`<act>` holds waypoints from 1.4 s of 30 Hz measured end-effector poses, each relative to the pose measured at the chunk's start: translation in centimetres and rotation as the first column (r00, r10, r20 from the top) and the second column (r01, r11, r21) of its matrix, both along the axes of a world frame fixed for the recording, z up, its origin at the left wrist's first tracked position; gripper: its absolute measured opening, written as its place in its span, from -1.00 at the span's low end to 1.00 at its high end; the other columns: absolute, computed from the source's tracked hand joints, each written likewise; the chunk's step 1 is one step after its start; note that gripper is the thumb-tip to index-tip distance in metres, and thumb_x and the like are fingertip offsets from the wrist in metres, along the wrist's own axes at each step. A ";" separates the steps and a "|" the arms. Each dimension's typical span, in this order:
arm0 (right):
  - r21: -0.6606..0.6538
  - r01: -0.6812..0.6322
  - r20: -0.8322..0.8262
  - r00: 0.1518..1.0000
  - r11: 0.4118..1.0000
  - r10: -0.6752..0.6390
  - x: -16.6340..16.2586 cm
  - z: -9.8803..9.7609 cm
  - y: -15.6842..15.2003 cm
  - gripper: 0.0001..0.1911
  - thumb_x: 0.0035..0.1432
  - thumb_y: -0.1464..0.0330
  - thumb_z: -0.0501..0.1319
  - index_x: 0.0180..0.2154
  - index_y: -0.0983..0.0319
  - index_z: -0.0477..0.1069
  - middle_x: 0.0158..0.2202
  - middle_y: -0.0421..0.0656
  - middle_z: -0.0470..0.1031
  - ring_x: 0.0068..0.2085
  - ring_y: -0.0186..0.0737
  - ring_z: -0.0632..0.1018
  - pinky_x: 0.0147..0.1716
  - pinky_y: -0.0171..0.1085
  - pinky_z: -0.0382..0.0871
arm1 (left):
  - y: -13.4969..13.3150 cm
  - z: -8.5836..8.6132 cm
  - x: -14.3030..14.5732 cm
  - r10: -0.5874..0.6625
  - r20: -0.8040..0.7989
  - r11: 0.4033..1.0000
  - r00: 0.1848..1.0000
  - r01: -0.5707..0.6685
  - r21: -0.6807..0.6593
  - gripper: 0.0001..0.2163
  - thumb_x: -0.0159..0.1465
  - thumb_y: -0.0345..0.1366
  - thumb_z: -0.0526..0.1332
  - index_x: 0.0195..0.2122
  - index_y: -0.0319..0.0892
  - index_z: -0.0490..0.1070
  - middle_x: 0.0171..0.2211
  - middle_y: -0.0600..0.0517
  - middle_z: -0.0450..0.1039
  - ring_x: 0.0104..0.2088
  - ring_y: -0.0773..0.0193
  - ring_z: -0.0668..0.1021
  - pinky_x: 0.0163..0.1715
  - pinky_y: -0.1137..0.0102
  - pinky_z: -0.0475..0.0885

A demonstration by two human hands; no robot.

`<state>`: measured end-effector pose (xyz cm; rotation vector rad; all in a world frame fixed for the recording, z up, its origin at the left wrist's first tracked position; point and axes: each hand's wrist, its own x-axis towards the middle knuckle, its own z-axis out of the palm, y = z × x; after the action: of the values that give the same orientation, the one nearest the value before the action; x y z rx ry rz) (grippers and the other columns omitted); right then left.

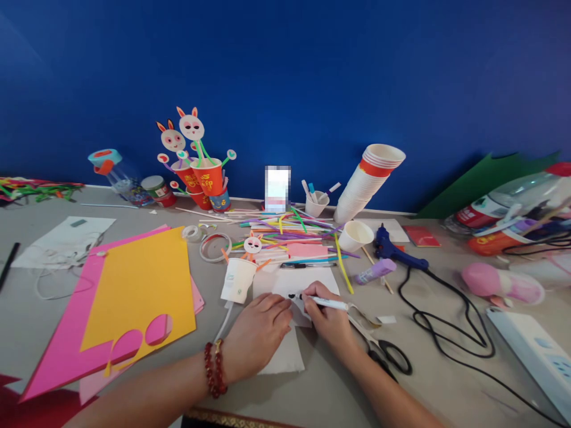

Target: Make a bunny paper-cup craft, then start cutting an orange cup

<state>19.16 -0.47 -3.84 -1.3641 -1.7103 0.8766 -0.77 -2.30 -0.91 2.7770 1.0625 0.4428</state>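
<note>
My right hand (323, 312) grips a white marker (330, 304), its black tip at a small black mark (292, 296) on white paper (314, 279). My left hand (263, 333) lies flat on the same paper, fingers stretched out, left of the mark. Just beyond the left hand, a white paper cup (238, 280) lies tilted, with a small rabbit face (253, 244) and orange strips at its end. A black pen (303, 266) rests near the top of the paper. Scissors (387, 352) lie beside my right wrist, partly hidden by the arm.
Orange card (143, 279) with cut-out holes lies over pink card at left. Behind are rabbit figures in red cups (209, 176), a heap of pipe cleaners (281, 226) and stacked cups (363, 184). A blue glue gun (399, 249) trails its black cord near a power strip (530, 351).
</note>
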 end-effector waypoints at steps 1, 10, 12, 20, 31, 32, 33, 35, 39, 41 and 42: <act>0.000 -0.004 0.002 1.000 1.000 0.004 0.0 0.0 0.0 -0.83 0.24 0.33 0.09 -0.41 0.18 0.31 -0.55 -0.30 0.33 -0.50 -0.30 0.35 -0.47 -0.35 0.21 | 0.0 0.0 0.0 -0.001 -0.001 1.000 1.000 0.001 0.002 -0.82 0.37 -0.38 0.13 -0.03 -0.23 0.39 0.02 -0.07 0.51 0.07 0.10 0.47 0.14 0.18 0.33; 0.006 -0.029 0.033 0.999 1.000 0.028 0.0 0.2 0.0 -0.81 0.27 0.30 0.09 -0.41 0.17 0.32 -0.54 -0.29 0.34 -0.50 -0.29 0.36 -0.47 -0.35 0.22 | -0.1 0.1 0.0 0.003 0.004 1.000 1.000 -0.003 -0.011 -0.81 0.37 -0.38 0.12 -0.02 -0.23 0.38 0.03 -0.07 0.50 0.08 0.09 0.47 0.15 0.17 0.33; 0.004 -0.034 0.035 0.999 0.999 0.034 0.0 0.2 -0.1 -0.81 0.26 0.30 0.09 -0.41 0.17 0.32 -0.55 -0.29 0.34 -0.51 -0.30 0.36 -0.49 -0.35 0.21 | -0.1 0.0 0.0 0.004 0.006 1.000 1.000 -0.004 -0.013 -0.81 0.37 -0.38 0.13 -0.02 -0.23 0.38 0.03 -0.06 0.50 0.08 0.09 0.46 0.15 0.17 0.32; 0.007 -0.031 0.050 0.998 1.000 0.030 -0.1 0.3 0.1 -0.82 0.26 0.31 0.09 -0.40 0.17 0.33 -0.55 -0.29 0.35 -0.50 -0.30 0.37 -0.49 -0.37 0.22 | -0.1 0.2 0.1 0.011 -0.004 1.000 1.000 -0.011 -0.019 -0.81 0.36 -0.38 0.14 -0.02 -0.23 0.38 0.04 -0.06 0.50 0.08 0.10 0.46 0.14 0.18 0.33; 0.006 -0.001 0.041 0.999 1.000 0.001 -0.1 0.1 0.1 -0.84 0.25 0.32 0.10 -0.40 0.17 0.33 -0.57 -0.30 0.34 -0.52 -0.31 0.35 -0.51 -0.37 0.23 | 0.0 0.2 0.0 0.009 -0.003 1.000 1.000 -0.009 -0.012 -0.83 0.37 -0.37 0.13 -0.03 -0.22 0.38 0.02 -0.08 0.51 0.08 0.13 0.47 0.13 0.19 0.33; 0.006 0.002 0.039 0.999 1.000 -0.002 -0.1 0.1 0.1 -0.84 0.24 0.32 0.10 -0.40 0.17 0.33 -0.57 -0.30 0.35 -0.52 -0.31 0.36 -0.51 -0.37 0.23 | 0.0 0.2 0.0 0.012 -0.004 1.000 1.000 -0.012 -0.012 -0.82 0.37 -0.36 0.13 -0.03 -0.22 0.38 0.02 -0.07 0.51 0.08 0.13 0.47 0.13 0.19 0.34; 0.006 0.004 0.036 0.999 1.000 -0.004 -0.1 0.1 0.1 -0.84 0.24 0.32 0.10 -0.40 0.17 0.33 -0.56 -0.29 0.35 -0.51 -0.30 0.36 -0.50 -0.36 0.24 | 0.0 0.2 0.0 0.013 -0.006 1.000 1.000 -0.013 -0.012 -0.83 0.37 -0.36 0.13 -0.03 -0.22 0.38 0.02 -0.07 0.51 0.08 0.13 0.47 0.13 0.19 0.33; 0.010 0.001 0.035 0.999 1.000 -0.002 -0.1 0.1 0.1 -0.84 0.24 0.32 0.09 -0.41 0.17 0.33 -0.56 -0.29 0.35 -0.51 -0.30 0.36 -0.49 -0.36 0.24 | 0.0 0.2 0.0 0.011 -0.010 1.000 1.000 -0.011 -0.010 -0.83 0.37 -0.37 0.12 -0.04 -0.21 0.38 0.02 -0.08 0.51 0.08 0.14 0.46 0.14 0.19 0.33; 0.011 0.003 0.034 0.999 1.000 -0.004 -0.1 0.3 0.0 -0.83 0.24 0.32 0.08 -0.41 0.16 0.32 -0.56 -0.29 0.34 -0.51 -0.29 0.37 -0.50 -0.36 0.23 | 0.0 0.1 0.0 0.004 -0.001 1.000 1.000 -0.004 -0.009 -0.83 0.37 -0.38 0.12 -0.04 -0.21 0.38 0.02 -0.08 0.51 0.08 0.12 0.46 0.14 0.19 0.33; 0.016 0.007 0.033 0.999 1.000 -0.007 -0.1 0.5 0.1 -0.83 0.23 0.33 0.08 -0.42 0.16 0.31 -0.56 -0.29 0.34 -0.51 -0.29 0.37 -0.49 -0.36 0.23 | 0.0 0.1 0.0 0.005 0.005 1.000 1.000 -0.005 -0.013 -0.82 0.37 -0.38 0.12 -0.03 -0.22 0.38 0.03 -0.08 0.51 0.08 0.11 0.47 0.14 0.18 0.33; 0.020 0.006 0.034 0.999 1.000 -0.007 -0.2 0.5 0.1 -0.83 0.22 0.33 0.09 -0.43 0.16 0.31 -0.56 -0.29 0.34 -0.52 -0.29 0.37 -0.49 -0.36 0.23 | 0.0 0.1 0.0 0.005 0.005 1.000 1.000 -0.005 -0.017 -0.82 0.37 -0.38 0.12 -0.03 -0.22 0.38 0.03 -0.08 0.50 0.08 0.10 0.47 0.14 0.18 0.33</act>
<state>19.01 -0.41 -3.35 -1.3775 -1.7349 0.8353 -0.76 -2.34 -0.84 2.7576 1.0676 0.4388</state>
